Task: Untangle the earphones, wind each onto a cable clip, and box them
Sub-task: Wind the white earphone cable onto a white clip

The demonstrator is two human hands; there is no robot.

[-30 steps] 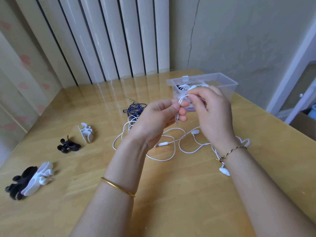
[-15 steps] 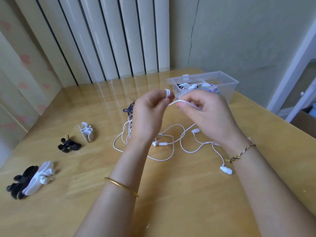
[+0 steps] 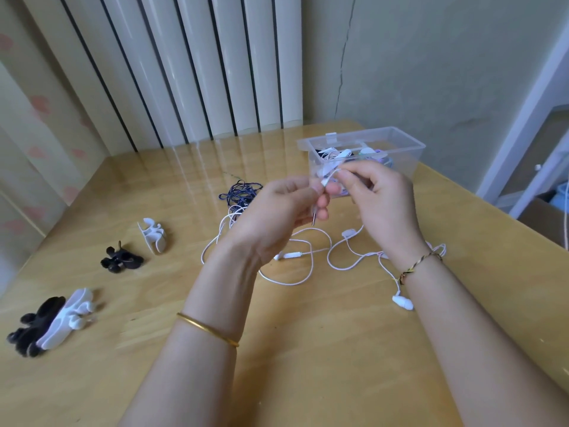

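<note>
White earphones [image 3: 308, 272] lie in loose loops on the wooden table [image 3: 308, 365], one earbud [image 3: 402, 302] near my right forearm. My left hand [image 3: 277, 217] grips the plug end of the white cable, the metal jack pointing down below its fingers. My right hand [image 3: 381, 198] pinches the same cable just above the left hand. A dark blue tangled earphone [image 3: 240, 192] lies behind my left hand. The clear plastic box [image 3: 412, 149] at the back holds several wound earphones.
Cable clips lie on the left of the table: a white one [image 3: 152, 235], a black one [image 3: 120, 260], and a black and white pair [image 3: 49, 325] near the front left edge. A white radiator [image 3: 184, 66] and a wall stand behind the table.
Both hands dropped a little and came together again. The left hand turned so the jack points down, and the right hand's pinch moved close to the left hand's fingers.
</note>
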